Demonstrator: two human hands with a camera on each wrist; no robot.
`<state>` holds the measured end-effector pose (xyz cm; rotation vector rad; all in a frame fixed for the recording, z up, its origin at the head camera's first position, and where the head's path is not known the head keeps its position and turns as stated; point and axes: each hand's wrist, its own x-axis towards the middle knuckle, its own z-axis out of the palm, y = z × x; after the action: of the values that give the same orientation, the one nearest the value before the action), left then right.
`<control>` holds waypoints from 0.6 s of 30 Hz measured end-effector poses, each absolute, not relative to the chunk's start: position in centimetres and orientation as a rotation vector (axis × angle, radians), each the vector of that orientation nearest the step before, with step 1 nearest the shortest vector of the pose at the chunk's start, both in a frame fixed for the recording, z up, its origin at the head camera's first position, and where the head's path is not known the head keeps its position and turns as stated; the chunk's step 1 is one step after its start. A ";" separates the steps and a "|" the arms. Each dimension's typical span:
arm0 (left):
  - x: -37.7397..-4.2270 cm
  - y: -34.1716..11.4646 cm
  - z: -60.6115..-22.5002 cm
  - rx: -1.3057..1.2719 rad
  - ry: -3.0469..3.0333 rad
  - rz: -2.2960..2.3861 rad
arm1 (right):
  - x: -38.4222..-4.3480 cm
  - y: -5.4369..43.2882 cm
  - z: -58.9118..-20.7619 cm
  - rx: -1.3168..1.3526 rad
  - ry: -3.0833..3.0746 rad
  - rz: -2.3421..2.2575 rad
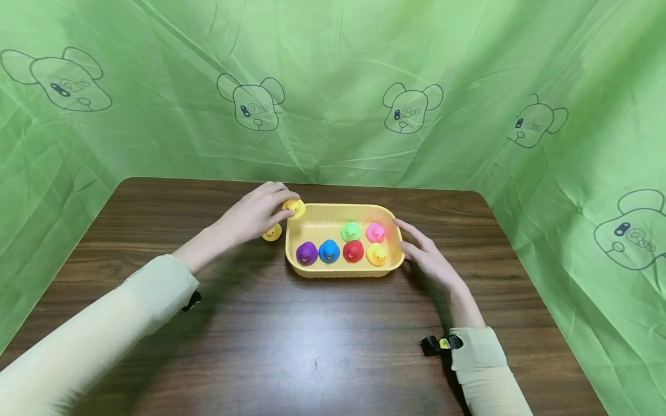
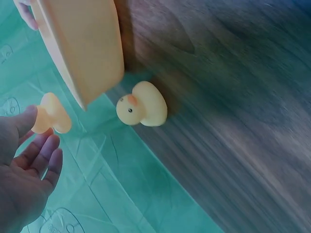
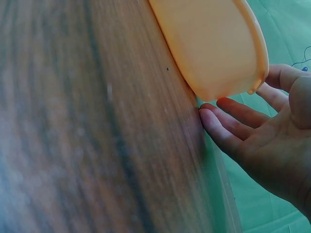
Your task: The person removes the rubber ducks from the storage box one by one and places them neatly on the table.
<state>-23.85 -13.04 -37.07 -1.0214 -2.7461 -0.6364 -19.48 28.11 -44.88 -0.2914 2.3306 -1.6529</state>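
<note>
My left hand (image 1: 257, 211) pinches a yellow rubber duck (image 1: 295, 208) between thumb and fingers, just above the back left corner of a yellow plastic tub (image 1: 343, 273). Below that hand, a second yellow duck (image 1: 272, 233) stands on the table, left of the tub; the left wrist view shows both ducks. Extended fingers of my right hand (image 1: 428, 259) touch the tub's right end, with the thumb by the rim. Inside, purple (image 1: 307, 253), blue (image 1: 329, 251), red (image 1: 353, 251) and yellow ducks (image 1: 377, 253) form the front row. Behind them sit a green duck (image 1: 351, 231) and a pink duck (image 1: 376, 232).
The tub stands toward the far side of a dark wooden table (image 1: 312, 346). A green curtain (image 1: 333, 115) with printed animal heads hangs behind the table and along its sides. Each wrist wears a black strap, the right one (image 1: 441, 344) showing more plainly.
</note>
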 end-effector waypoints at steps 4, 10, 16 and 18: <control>-23.9 -14.0 -37.1 -1.003 -2.747 -0.620 | -19.5 28.1 -44.9 -0.292 2.331 -1.651; -23.6 -15.8 -37.2 -0.969 -2.748 -0.603 | -19.5 28.0 -44.9 -0.291 2.308 -1.670; -23.1 -17.7 -37.5 -0.932 -2.778 -0.575 | -19.5 28.0 -44.8 -0.284 2.321 -1.654; -23.1 -18.3 -37.6 -0.924 -2.776 -0.560 | -19.5 28.1 -44.8 -0.282 2.332 -1.644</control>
<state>-23.08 -18.28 -37.63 -0.9240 -2.7762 -0.5596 -19.48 28.09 -44.78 -0.2816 2.3325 -1.6445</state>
